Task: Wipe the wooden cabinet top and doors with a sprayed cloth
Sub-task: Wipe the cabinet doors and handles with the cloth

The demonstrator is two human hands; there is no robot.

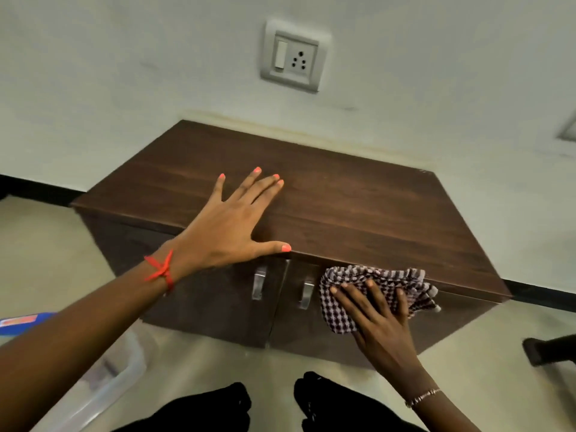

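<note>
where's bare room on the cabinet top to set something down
The cabinet top is bare right of the left hand to its right edge, and behind it to the wall. Crowded: the right door, where the right hand presses the cloth beside the handles.

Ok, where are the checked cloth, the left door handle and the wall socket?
checked cloth [383,275], head view, its upper fold.
left door handle [258,283], head view, middle of the metal bar.
wall socket [300,59], head view, between the pin holes.
</note>
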